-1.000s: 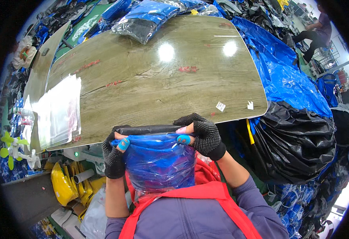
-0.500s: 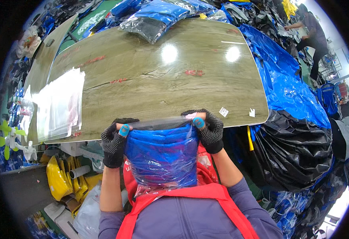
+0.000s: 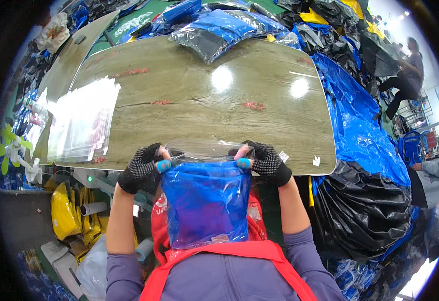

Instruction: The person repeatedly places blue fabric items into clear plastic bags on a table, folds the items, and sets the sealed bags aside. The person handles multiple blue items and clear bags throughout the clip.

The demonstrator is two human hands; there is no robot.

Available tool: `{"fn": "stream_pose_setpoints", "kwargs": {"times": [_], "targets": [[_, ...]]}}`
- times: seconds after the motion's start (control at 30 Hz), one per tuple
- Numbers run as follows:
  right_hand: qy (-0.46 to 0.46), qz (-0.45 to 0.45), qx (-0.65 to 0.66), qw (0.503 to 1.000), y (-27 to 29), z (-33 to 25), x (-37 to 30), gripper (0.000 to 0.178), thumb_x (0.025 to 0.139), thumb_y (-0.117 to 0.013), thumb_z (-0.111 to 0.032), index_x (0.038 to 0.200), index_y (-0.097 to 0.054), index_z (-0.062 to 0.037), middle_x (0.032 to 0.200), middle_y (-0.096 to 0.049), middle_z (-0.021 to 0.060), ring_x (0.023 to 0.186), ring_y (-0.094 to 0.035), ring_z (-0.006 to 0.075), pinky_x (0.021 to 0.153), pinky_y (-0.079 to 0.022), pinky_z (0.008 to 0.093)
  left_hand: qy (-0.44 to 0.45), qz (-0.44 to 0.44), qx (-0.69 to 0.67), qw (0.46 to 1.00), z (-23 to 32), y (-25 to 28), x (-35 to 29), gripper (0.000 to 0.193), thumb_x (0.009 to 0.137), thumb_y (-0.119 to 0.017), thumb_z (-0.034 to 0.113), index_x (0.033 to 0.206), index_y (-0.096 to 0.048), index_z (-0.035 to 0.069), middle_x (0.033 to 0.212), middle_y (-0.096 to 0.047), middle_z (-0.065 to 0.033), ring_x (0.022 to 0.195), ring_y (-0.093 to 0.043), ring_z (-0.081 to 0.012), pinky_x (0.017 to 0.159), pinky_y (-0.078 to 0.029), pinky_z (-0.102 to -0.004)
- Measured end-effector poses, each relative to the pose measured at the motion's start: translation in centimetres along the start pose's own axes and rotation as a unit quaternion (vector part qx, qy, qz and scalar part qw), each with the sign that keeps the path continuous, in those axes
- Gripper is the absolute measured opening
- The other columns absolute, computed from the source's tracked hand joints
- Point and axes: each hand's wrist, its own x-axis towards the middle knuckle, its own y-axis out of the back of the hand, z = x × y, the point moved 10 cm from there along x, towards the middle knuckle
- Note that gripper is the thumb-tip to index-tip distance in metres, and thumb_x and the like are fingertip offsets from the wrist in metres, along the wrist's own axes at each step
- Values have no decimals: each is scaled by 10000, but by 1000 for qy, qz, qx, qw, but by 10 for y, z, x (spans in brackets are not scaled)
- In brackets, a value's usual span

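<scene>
Between my two hands hangs a clear plastic bag (image 3: 207,205) with a folded blue item inside, in front of my red apron (image 3: 162,220). My left hand (image 3: 147,163), in a black dotted glove with bare fingertips and a blue thumb cover, pinches the bag's upper left corner. At the upper right corner, my right hand (image 3: 264,163), gloved the same way, pinches the bag's edge. The clear mouth of the bag stretches between them, just over the near edge of the wood-patterned table (image 3: 199,110).
A stack of clear bags (image 3: 84,120) lies on the table's left. Filled packages (image 3: 214,32) sit at the far edge. Black and blue sheeting (image 3: 362,205) bulges at the right. Yellow items (image 3: 66,213) and a small green fan (image 3: 9,145) are left. Another person (image 3: 405,75) is far right.
My forearms have spread apart, with both hands still pinching the bag's upper corners. The bag hangs slightly lower and its front looks smoother. The view has shifted slightly.
</scene>
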Motion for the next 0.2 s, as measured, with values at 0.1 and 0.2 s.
{"fn": "stream_pose_setpoints", "kwargs": {"times": [0.1,0.2], "targets": [[18,208,-101,973,21,10,0,223,888,-651,-140,1048,-615,12,915,-679,82,849,-625,135,797,-504,294,11,89,52,995,-17,6,-1,237,891,-658,269,960,-611,47,838,-593,-18,802,-542,-94,729,-444,-231],[-40,291,-22,956,42,22,9,291,915,-632,-221,1153,-579,-61,932,-689,123,838,-655,167,773,-517,285,30,75,37,996,-18,11,24,227,876,-684,253,960,-617,53,832,-606,-17,790,-559,-117,736,-475,-264]]}}
